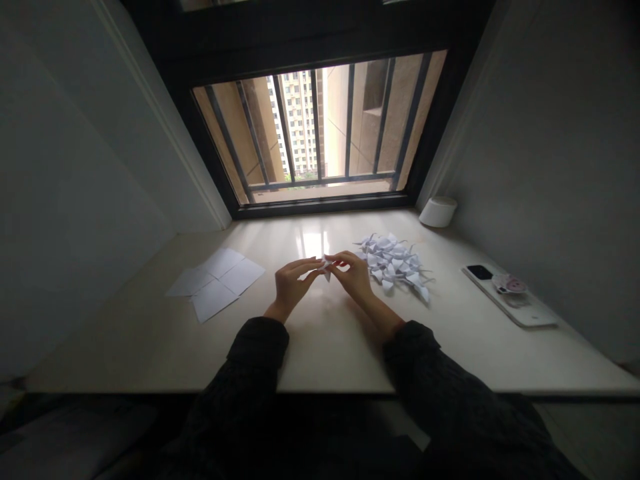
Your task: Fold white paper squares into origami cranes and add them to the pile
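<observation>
Head view | folded white paper [327, 273] | pinched between 2 hands [291, 283]

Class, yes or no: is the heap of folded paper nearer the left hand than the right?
No, the heap of folded paper lies just beside the right hand, with the left hand farther off.

Left hand [294, 280] and right hand [354, 272] pinch small folded paper [327, 268] above sill [330, 353]; white sheets [216, 298] lie at left, folded-paper heap [394, 261] and phone [523, 312] at right
</observation>
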Demonstrator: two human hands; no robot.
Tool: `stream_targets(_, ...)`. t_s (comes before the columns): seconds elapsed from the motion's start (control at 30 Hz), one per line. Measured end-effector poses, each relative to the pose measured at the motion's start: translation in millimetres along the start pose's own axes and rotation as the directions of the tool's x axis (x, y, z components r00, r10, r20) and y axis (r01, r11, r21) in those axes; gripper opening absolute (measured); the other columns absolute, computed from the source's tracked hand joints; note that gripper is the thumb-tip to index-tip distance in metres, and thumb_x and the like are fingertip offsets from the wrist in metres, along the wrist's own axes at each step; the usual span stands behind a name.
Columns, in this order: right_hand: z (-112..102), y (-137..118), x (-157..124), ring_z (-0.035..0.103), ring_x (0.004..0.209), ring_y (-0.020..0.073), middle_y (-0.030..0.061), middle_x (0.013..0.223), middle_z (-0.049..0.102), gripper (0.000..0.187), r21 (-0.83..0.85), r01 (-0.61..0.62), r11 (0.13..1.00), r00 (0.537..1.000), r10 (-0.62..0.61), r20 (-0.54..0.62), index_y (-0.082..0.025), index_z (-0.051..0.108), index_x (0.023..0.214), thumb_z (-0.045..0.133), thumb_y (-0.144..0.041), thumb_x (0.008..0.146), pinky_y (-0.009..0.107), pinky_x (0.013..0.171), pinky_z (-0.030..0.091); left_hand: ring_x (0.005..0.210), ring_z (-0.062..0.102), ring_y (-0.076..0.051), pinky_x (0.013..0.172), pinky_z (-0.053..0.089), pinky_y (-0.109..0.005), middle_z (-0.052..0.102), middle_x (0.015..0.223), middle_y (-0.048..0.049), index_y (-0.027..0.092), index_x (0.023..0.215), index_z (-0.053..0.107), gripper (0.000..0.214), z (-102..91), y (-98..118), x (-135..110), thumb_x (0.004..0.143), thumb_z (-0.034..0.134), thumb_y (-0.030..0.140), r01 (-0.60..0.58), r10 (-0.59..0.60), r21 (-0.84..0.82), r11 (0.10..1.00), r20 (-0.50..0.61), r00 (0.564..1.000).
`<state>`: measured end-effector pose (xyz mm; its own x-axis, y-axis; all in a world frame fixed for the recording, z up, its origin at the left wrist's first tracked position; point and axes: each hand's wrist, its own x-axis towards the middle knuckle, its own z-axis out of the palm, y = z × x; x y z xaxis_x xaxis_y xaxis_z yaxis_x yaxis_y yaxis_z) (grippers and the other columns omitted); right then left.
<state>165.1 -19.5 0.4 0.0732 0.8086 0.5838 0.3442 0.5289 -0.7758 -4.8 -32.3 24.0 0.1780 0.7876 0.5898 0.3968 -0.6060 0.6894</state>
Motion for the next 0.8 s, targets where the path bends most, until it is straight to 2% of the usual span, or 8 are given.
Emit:
stream_targets(0.23,0,-1,0,0.062,0.068,0.016,0.0033,0.082,0.069,0.017,0.026,-0.005,1.0,1.0,0.005,-0.011,-0.025,0.073,0.09,0.067,-0.032,0.075,0.03,0.063,0.05,0.099,0.066,-0.023,0.094,0.049,-0.042,0.072,0.099,-0.0021,0.03,0.088,0.074,0.014,1.9,-1,-2,0.075,0.07,0.033,0.002,-0.002,-0.02,1.0,-0.025,1.0)
stream_targets(0.43,2,7,2,0.063,0.068,0.016,0.0037,0.083,0.069,0.02,0.126,-0.1,0.987,0.995,0.103,-0.014,-0.023,0.074,0.087,0.071,-0.034,0.071,0.03,0.062,0.05,0.097,0.066,-0.023,0.093,0.049,-0.041,0.072,0.098,-0.0027,0.028,0.085,0.074,0.012,1.5,2,-3,0.075,0.07,0.033,-0.006,0.005,-0.055,0.998,-0.024,1.0)
stream_targets(0.5,3,11,3,0.064,0.068,0.0161,0.0038,0.083,0.07,0.021,0.151,-0.133,0.98,0.99,0.137,-0.021,-0.023,0.074,0.087,0.072,-0.034,0.069,0.03,0.062,0.05,0.1,0.065,-0.023,0.095,0.048,-0.042,0.071,0.101,-0.0036,0.028,0.089,0.073,0.017,0.2,4,-2,0.073,0.072,0.033,-0.017,0.016,-0.044,0.999,-0.024,1.0)
stream_targets(0.57,3,13,4,0.064,0.069,0.0163,0.0037,0.083,0.07,0.022,0.175,-0.155,0.972,0.987,0.161,-0.022,-0.023,0.074,0.087,0.073,-0.035,0.068,0.03,0.063,0.05,0.107,0.062,-0.024,0.096,0.047,-0.042,0.068,0.11,-0.0052,0.027,0.101,0.07,0.033,-0.9,5,0,0.07,0.075,0.034,-0.009,0.008,-0.031,0.999,-0.038,0.999)
stream_targets(0.63,3,12,5,0.063,0.069,0.0162,0.0034,0.083,0.07,0.023,0.209,-0.166,0.964,0.985,0.174,-0.017,-0.023,0.074,0.087,0.074,-0.035,0.067,0.03,0.063,0.05,0.114,0.057,-0.025,0.095,0.047,-0.042,0.063,0.122,-0.0066,0.027,0.117,0.063,0.054,-0.6,3,2,0.066,0.078,0.036,0.034,-0.037,-0.05,0.998,-0.048,0.998)
stream_targets(0.7,3,10,5,0.063,0.068,0.0159,0.0031,0.083,0.07,0.023,0.251,-0.171,0.953,0.984,0.179,-0.008,-0.023,0.074,0.086,0.074,-0.034,0.066,0.031,0.064,0.05,0.115,0.057,-0.026,0.094,0.048,-0.042,0.061,0.125,-0.0078,0.026,0.124,0.058,0.064,1.9,-3,5,0.065,0.078,0.037,0.128,-0.131,-0.121,0.984,-0.016,0.991)
stream_targets(0.8,4,8,4,0.062,0.068,0.0158,0.0025,0.081,0.071,0.022,0.324,-0.189,0.927,0.981,0.192,0.023,-0.023,0.074,0.084,0.076,-0.033,0.064,0.031,0.066,0.051,0.101,0.064,-0.025,0.09,0.05,-0.042,0.068,0.111,-0.0107,0.018,0.115,0.064,0.051,8.3,-13,6,0.07,0.073,0.04,0.33,-0.296,-0.314,0.89,0.151,0.943)
